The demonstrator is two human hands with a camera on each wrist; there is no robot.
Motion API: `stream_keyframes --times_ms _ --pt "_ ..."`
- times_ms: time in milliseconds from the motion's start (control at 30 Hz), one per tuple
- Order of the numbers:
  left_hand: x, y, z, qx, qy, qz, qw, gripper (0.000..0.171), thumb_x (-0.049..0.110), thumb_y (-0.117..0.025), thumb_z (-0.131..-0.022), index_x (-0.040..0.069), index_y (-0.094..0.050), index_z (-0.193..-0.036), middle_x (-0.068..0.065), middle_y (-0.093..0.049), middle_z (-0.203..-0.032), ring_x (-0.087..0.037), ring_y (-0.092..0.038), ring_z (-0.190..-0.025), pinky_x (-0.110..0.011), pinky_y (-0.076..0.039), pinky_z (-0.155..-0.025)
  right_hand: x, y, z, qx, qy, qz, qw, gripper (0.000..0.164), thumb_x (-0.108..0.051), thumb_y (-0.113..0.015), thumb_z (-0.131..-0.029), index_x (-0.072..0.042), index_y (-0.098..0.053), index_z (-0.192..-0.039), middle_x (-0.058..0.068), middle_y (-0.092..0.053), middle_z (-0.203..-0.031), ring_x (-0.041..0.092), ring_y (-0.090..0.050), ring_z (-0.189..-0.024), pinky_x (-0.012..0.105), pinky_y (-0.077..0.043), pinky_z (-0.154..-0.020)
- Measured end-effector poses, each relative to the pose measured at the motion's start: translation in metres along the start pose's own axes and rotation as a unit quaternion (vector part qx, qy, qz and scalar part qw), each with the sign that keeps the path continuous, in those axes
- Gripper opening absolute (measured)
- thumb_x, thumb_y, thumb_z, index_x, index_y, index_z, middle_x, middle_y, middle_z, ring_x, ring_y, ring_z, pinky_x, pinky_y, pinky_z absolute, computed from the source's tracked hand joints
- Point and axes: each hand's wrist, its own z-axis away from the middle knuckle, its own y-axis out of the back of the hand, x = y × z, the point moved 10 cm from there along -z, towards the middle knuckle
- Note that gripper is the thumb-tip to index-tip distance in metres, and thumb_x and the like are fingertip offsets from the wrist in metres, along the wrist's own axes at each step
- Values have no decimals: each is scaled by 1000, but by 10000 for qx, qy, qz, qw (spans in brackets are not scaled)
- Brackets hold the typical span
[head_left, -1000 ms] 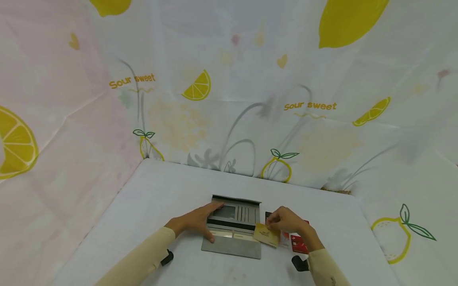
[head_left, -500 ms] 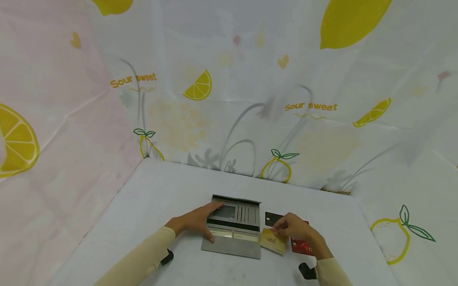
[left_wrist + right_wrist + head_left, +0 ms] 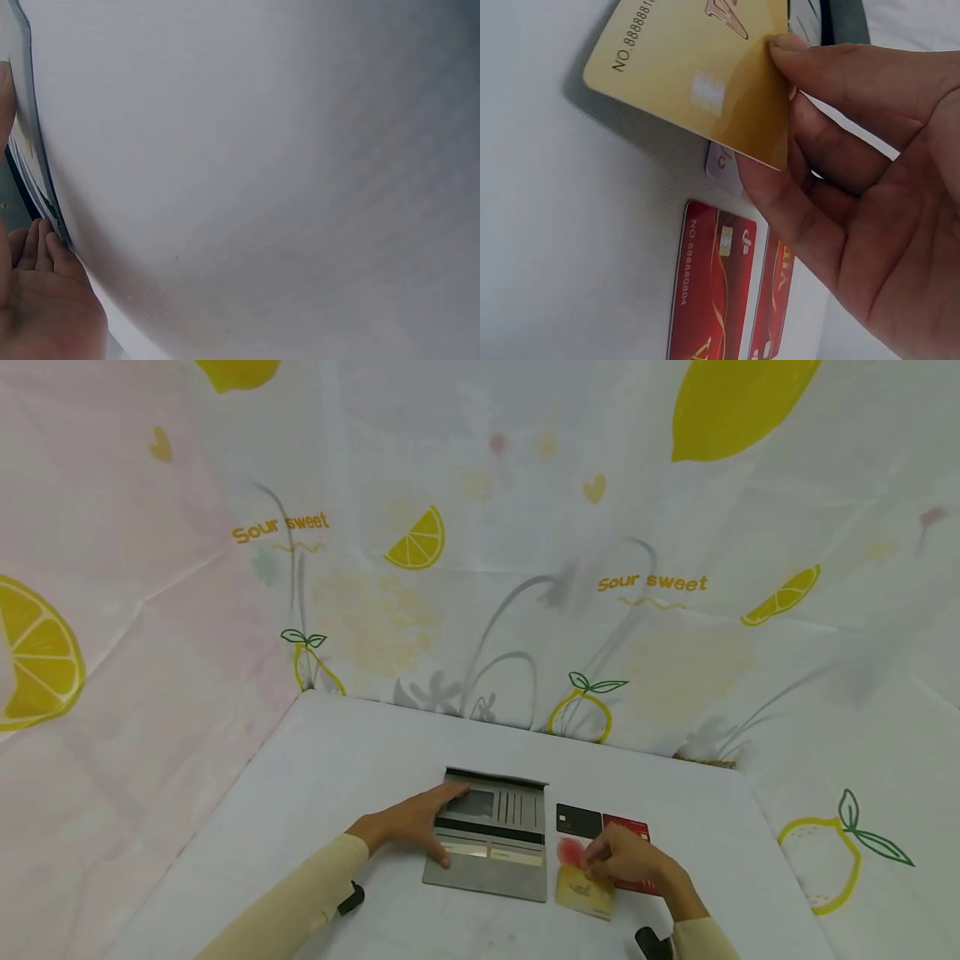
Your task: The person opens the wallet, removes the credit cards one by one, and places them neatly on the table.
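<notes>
An unfolded grey wallet (image 3: 517,878) with card slots and a dark window lies on the table in the head view. My left hand (image 3: 408,822) rests across its left side, thumb on the lower flap and fingers on the upper half. The left wrist view catches only the wallet's edge (image 3: 35,97) and part of that hand (image 3: 56,307). To the wallet's right, my right hand (image 3: 633,857) pinches a gold card (image 3: 585,895) by one edge. The right wrist view shows this gold card (image 3: 675,75) tilted above the table, thumb on its printed face.
A black card (image 3: 579,820) and a red card (image 3: 628,824) lie side by side right of the wallet. Nearer me are a pale card with a red circle (image 3: 570,850) and another red card (image 3: 643,887), partly covered. Lemon-print sheeting (image 3: 480,635) walls the white table (image 3: 360,727).
My right hand has moved right and toward me with the gold card, away from the wallet's right edge, uncovering the black and pale cards. The left hand and wallet have stayed put.
</notes>
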Motion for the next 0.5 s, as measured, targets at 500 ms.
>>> stream_keyframes --times_ms 500 --pt "3 1 1 2 -86 33 10000 125 50 -90 -61 16 -17 -157 -4 -19 -161 -24 -19 -146 -46 -23 -115 -3 -12 4 305 100 423 9986 6 -4 -76 -80 -10 -75 -80 -6 -67 -74 6 -55 -63 23 -49 -57"
